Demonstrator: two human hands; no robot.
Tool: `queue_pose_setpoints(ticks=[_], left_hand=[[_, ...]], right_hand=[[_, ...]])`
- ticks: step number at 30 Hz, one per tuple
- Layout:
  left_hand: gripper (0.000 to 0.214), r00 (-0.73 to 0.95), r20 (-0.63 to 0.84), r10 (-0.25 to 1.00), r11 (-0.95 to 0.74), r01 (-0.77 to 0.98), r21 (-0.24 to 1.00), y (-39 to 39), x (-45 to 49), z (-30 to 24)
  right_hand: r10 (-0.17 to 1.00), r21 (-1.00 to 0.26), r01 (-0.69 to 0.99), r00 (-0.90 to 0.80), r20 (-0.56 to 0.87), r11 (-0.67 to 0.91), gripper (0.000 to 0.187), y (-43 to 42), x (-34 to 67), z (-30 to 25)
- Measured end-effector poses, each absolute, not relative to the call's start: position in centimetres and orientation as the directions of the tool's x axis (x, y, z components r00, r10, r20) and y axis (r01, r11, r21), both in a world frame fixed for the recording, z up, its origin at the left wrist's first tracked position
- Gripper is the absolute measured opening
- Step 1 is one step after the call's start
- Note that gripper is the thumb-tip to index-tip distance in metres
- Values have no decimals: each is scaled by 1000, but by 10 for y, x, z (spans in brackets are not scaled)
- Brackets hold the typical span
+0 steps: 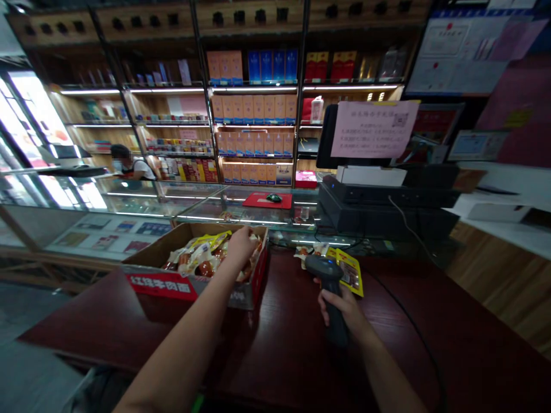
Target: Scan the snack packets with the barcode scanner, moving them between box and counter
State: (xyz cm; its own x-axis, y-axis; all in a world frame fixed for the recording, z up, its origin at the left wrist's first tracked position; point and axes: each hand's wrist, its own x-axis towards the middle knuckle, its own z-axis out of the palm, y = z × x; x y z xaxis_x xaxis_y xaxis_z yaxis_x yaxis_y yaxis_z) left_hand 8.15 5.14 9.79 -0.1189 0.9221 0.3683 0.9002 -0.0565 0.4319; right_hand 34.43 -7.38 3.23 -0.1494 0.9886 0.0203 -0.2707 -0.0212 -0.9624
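Observation:
My left hand (pixel 241 245) reaches into an open cardboard box (pixel 158 285) with a red printed side. Its fingers point down among snack packets (pixel 205 267), and their tips are hidden, so I cannot see whether they grip one. The packets are clear and cream-coloured with brown food inside, with a yellow packet (pixel 214 240) among them. A black barcode scanner (pixel 330 275) stands upright in my right hand (pixel 342 310), fingers wrapped round its handle. Just behind the scanner, a yellow packet (pixel 350 271) and several pale packets (pixel 310 250) lie on the dark red table (pixel 284 344).
The scanner's cable (pixel 408 312) curves over the table's right side. Beyond stands a glass counter (pixel 206 213) with a mouse (pixel 274 198) on a red mat. A monitor with a pink notice (pixel 373 129) rises at right. A person (pixel 131 166) is behind the far left counter.

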Motion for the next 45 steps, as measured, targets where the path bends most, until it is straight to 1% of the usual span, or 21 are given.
queue_pose_setpoints(ticks=[3, 5, 6, 9, 15, 19, 21, 22, 24, 26, 27, 28, 30, 32, 33, 34, 36, 39, 41, 45], left_hand=[[35, -167, 157, 973, 133, 970, 205, 53, 41, 102], [41, -180, 44, 983, 174, 979, 108, 54, 27, 97], [43, -177, 14, 984, 175, 981, 83, 54, 24, 94], [41, -161, 15, 987, 160, 985, 70, 56, 19, 84], [31, -152, 15, 988, 147, 976, 162, 61, 19, 78], [32, -133, 6, 991, 131, 982, 133, 61, 23, 77], [31, -156, 42, 987, 146, 974, 175, 60, 23, 79], [30, -177, 102, 979, 151, 963, 221, 59, 23, 82], [27, -228, 299, 927, 117, 931, 347, 54, 24, 91], [26, -273, 491, 827, -1, 873, 488, 46, 32, 100], [28, -289, 549, 784, -87, 825, 558, 41, 39, 104], [31, -296, 572, 765, -180, 754, 631, 36, 50, 106], [35, -278, 541, 794, -338, 538, 772, 26, 78, 100], [35, -181, 450, 874, -393, 280, 876, 19, 111, 83], [35, -129, 426, 896, -396, 205, 895, 17, 126, 71], [34, -82, 407, 910, -388, 185, 903, 16, 139, 58], [32, -50, 366, 929, -350, 194, 916, 18, 157, 32], [31, -71, 290, 954, -266, 238, 934, 27, 162, 3], [32, -110, 254, 961, -224, 234, 946, 33, 157, -6], [31, -134, 240, 961, -210, 202, 956, 42, 147, -8]], right_hand=[[983, -964, -266, -180, 38, -11, 43, -68, 330, 31], [978, -963, -269, -202, 48, -9, 43, -63, 322, 27], [976, -962, -274, -212, 50, -10, 43, -61, 319, 25], [970, -955, -298, -236, 60, -14, 44, -57, 313, 16], [964, -951, -310, -255, 70, -12, 46, -55, 314, 3], [968, -938, -346, -235, 90, 3, 46, -55, 319, 2], [972, -927, -376, -215, 94, 7, 45, -57, 321, 3], [975, -921, -389, -201, 99, 13, 45, -58, 322, 3], [979, -915, -402, -172, 107, 29, 43, -59, 323, 4], [981, -916, -398, -156, 114, 43, 44, -60, 325, 5], [980, -918, -394, -158, 117, 46, 45, -60, 326, 5], [979, -919, -391, -164, 121, 48, 46, -60, 327, 5], [976, -920, -388, -173, 129, 53, 49, -59, 330, 4], [977, -921, -385, -163, 135, 63, 49, -58, 334, 3], [979, -921, -384, -151, 138, 71, 49, -57, 336, 3], [980, -920, -384, -137, 142, 80, 48, -57, 338, 3], [982, -918, -386, -116, 148, 93, 48, -57, 340, 3], [986, -921, -377, -92, 139, 95, 49, -57, 342, 5], [988, -930, -357, -87, 128, 89, 49, -57, 341, 6], [984, -945, -317, -125, 126, 80, 47, -57, 339, 5]])
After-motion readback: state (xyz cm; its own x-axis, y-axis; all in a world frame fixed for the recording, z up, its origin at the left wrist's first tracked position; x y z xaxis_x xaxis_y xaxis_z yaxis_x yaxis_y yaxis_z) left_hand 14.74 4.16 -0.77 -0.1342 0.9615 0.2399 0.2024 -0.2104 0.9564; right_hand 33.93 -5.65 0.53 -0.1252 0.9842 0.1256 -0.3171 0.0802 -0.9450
